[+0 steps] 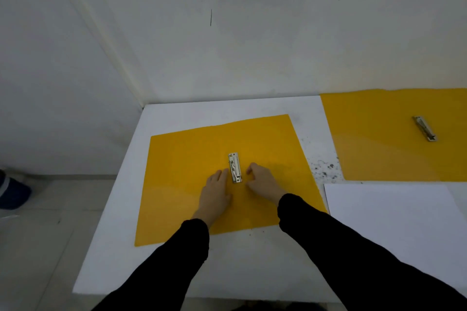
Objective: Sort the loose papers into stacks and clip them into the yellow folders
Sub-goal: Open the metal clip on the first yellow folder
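An open yellow folder (182, 184) lies flat on the white table (121, 247), with a metal clip (235, 168) at its middle. My left hand (216, 193) rests flat on the folder, fingertips touching the clip's left side. My right hand (262, 182) hovers just right of the clip, fingers curled and apart, holding nothing. A second open yellow folder (379, 139) with its own metal clip (425, 128) lies at the back right. A stack of white papers (394, 222) sits at the right, in front of that folder.
The table stands in a corner between white walls (227, 45). Its left and front edges drop to a grey floor. A blue object (12, 192) lies on the floor at far left. Dark specks mark the table between the folders.
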{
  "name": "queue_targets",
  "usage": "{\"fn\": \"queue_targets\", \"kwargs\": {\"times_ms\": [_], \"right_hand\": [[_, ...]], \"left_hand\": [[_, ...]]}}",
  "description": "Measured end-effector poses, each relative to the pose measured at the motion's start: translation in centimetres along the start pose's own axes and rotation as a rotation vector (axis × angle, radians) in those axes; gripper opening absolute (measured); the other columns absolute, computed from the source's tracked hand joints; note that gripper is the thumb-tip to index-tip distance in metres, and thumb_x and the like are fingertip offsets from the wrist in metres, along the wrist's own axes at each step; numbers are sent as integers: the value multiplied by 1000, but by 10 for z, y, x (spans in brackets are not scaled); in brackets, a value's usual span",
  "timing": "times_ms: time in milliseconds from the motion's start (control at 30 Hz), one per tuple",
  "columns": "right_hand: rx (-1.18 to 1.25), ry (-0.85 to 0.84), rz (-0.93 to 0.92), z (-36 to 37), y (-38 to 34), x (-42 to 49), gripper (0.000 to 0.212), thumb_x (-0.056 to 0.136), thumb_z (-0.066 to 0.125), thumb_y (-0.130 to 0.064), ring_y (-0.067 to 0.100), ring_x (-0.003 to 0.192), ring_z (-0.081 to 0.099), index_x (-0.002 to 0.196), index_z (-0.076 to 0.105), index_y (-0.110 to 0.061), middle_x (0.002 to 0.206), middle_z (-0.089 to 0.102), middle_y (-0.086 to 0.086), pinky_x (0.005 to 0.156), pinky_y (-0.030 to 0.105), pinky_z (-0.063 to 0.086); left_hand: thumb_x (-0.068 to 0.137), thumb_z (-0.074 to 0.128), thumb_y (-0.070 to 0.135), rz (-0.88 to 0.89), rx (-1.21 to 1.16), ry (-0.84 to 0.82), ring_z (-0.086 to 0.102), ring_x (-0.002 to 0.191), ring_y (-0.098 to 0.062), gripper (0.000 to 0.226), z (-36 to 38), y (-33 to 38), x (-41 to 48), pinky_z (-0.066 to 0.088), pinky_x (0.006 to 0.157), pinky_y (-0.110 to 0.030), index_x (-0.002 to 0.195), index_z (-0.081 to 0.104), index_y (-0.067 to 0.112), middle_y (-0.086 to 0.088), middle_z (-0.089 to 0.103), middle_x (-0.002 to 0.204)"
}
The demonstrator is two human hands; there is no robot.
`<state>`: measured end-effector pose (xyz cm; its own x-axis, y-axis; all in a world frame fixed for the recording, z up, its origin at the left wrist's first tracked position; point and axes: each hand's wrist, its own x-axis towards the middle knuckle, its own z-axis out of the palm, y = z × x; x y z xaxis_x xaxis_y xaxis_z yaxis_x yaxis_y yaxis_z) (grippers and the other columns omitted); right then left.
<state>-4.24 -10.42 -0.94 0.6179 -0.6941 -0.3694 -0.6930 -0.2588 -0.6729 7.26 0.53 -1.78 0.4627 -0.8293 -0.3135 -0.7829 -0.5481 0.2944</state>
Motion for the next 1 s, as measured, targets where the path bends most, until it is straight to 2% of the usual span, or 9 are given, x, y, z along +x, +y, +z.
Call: {"fn": "queue_targets", "kwargs": {"times_ms": [100,200,400,600,767,833,900,933,1000], "right_hand": [[58,37,-15,5,-6,7,27,89,60,-7,16,77,45,114,51,-9,79,44,-4,53,20,30],[87,56,3,12,-12,14,18,87,65,-10,18,79,46,97,50,-11,76,44,-4,55,22,30],[171,185,123,32,-19,17,29,85,69,-15,19,72,44,81,41,-15,80,49,2,52,26,28],[133,164,180,35,-25,23,43,83,72,-15,20,75,50,56,38,-21,65,45,-2,67,35,41],[75,151,261,39,-28,27,44,88,68,-22,21,79,49,61,33,-21,82,52,6,63,32,40],[42,144,269,40,-31,26,30,90,65,-23,24,85,56,69,44,-16,92,57,10,69,35,44],[1,139,273,40,-33,26,14,91,61,-23,28,97,61,92,57,-9,103,61,13,73,36,45],[-11,139,275,40,-32,27,16,92,60,-22,29,97,61,99,58,-8,104,61,13,72,36,45],[0,141,273,40,-31,28,11,91,58,-19,27,86,57,93,53,-10,94,56,12,67,34,42]], "left_hand": [[90,62,38,-86,9,-44,8,150,-21,87,-1,-3,7,20,117,-49,154,6,21,1,4,163],[84,63,52,-92,14,-141,-6,150,-21,97,-2,-9,12,10,116,-58,154,0,29,2,-10,163],[85,57,59,-47,69,-222,-14,149,-26,97,1,-13,13,8,114,-62,152,-9,36,-2,-21,160],[85,51,65,-21,125,-250,-20,147,-28,97,6,-17,14,6,113,-63,150,-14,38,-4,-28,158],[83,51,68,-24,127,-285,-24,146,-28,100,6,-16,16,3,113,-64,150,-18,38,-4,-32,156],[83,51,68,-30,128,-290,-24,146,-27,100,5,-16,16,2,113,-64,149,-18,38,-3,-33,156],[83,52,67,-32,120,-295,-25,146,-27,101,5,-16,15,2,113,-64,148,-19,38,-3,-33,156],[83,52,67,-30,109,-291,-24,146,-27,101,5,-15,15,2,113,-64,148,-20,39,-3,-32,156],[83,54,66,-24,95,-276,-23,147,-27,102,3,-13,14,3,113,-64,147,-21,41,-4,-31,157]]}}
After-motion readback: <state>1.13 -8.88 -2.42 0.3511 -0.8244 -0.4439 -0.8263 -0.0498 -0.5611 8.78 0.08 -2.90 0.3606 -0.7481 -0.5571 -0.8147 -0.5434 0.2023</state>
